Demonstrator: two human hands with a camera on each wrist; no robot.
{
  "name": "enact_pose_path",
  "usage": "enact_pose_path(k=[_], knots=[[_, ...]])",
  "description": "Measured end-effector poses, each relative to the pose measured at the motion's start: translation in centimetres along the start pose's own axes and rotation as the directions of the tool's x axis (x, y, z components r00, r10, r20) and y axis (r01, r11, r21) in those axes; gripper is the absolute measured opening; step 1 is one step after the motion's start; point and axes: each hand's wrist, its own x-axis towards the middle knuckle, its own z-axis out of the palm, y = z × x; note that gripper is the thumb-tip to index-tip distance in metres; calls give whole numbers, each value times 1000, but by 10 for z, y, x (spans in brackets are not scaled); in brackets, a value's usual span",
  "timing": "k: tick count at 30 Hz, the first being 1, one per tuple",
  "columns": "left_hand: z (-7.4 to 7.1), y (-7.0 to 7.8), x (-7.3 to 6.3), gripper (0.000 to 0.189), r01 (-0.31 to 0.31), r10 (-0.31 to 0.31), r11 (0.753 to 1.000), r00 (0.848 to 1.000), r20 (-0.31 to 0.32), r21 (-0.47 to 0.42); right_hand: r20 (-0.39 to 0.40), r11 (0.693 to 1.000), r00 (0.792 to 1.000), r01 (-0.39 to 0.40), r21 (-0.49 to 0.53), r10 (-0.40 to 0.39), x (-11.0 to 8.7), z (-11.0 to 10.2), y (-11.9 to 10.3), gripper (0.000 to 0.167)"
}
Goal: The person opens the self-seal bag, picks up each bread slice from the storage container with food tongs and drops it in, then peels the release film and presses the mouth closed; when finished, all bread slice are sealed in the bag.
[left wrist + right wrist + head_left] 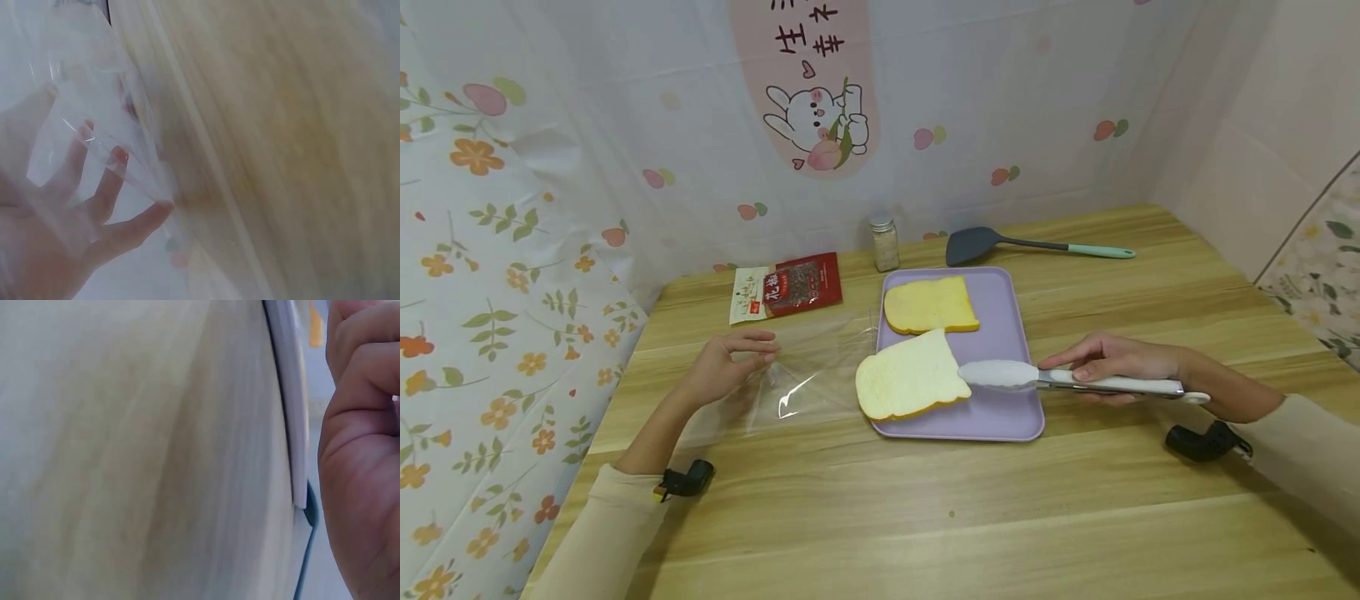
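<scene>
My right hand (pixel 1120 358) grips a pair of tongs (pixel 1000 374) with white tips and a metal and white handle. The tips meet the right edge of a bread slice (pixel 913 379), tilted over the left side of a lilac tray (pixel 992 417). Another bread slice (pixel 928 304) lies on the tray behind it. On the left, a clear plastic bag (pixel 808 383) spreads towards the slice's left end. My left hand (pixel 730 367) is at the bag's far end, its fingers (pixel 134 231) spread apart against the thin film. The right wrist view leaves the tongs out of frame.
Behind the bag lies a red and white spice packet (pixel 801 285). A small glass jar (pixel 884 243) with a metal lid stands behind the tray. To its right lies a spatula (pixel 1037 244) with a mint handle. Printed curtains (pixel 700 125) border the wooden table.
</scene>
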Motion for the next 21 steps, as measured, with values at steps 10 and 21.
enact_pose_path(k=[10, 21], knots=[[0, 3, 0, 19, 15, -14, 1000, 1000, 15, -20, 112, 991, 994, -26, 133, 11, 9, -5, 5, 44], [2, 3, 1, 18, -1, 1, 1000, 1000, 4, 3, 311, 939, 950, -113, 325, 6, 13, -15, 2, 48]])
